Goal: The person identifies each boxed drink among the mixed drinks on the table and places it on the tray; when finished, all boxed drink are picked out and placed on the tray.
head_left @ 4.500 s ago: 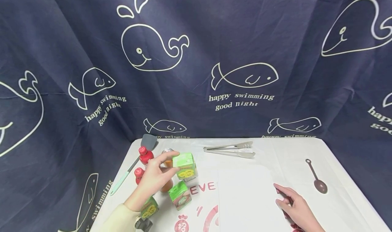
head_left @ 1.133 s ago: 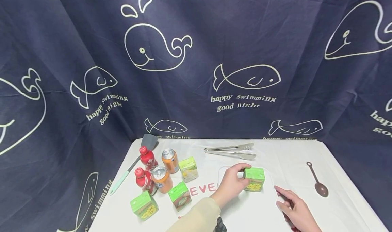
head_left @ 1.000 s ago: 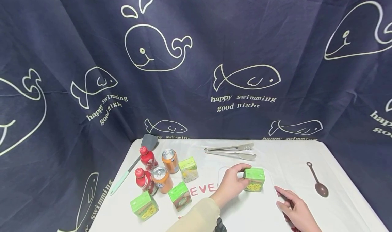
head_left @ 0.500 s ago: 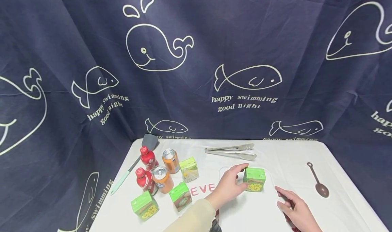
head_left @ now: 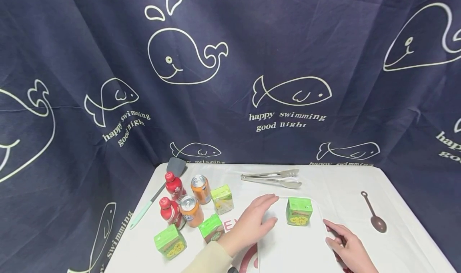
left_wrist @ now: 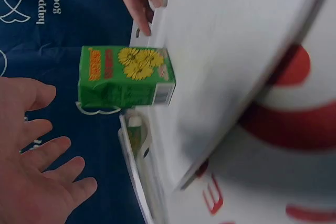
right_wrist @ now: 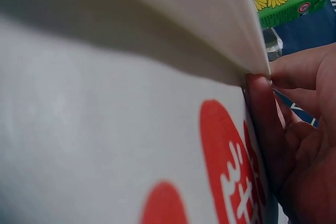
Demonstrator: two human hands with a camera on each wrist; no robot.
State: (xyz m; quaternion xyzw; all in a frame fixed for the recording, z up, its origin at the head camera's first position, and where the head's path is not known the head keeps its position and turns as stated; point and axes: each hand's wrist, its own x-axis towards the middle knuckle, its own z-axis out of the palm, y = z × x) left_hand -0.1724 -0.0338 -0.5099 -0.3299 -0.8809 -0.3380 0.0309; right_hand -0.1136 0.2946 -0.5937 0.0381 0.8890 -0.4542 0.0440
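A small green drink carton [head_left: 299, 211] with yellow flowers stands upright on the far part of a white board [head_left: 293, 247]. To its left is my left hand [head_left: 250, 225], fingers extended and apart from the carton. The left wrist view shows the same hand [left_wrist: 42, 156] with spread fingers and a gap before the drink carton [left_wrist: 126, 77]. My right hand [head_left: 349, 247] pinches the board's right edge. In the right wrist view, the fingers [right_wrist: 265, 124] reach beneath the raised edge of the board [right_wrist: 226, 19].
On the left stand more drink cartons [head_left: 170, 243], two orange cans [head_left: 191, 212] and two red bottles [head_left: 171, 211]. A spatula [head_left: 153, 201] lies beside them. Metal tongs [head_left: 271, 179] lie at the back, and a brown spoon [head_left: 376, 221] lies far right.
My left hand brought the drink carton from the left group onto the board, let it go and drew back leftward. My right hand stays at the board's edge.
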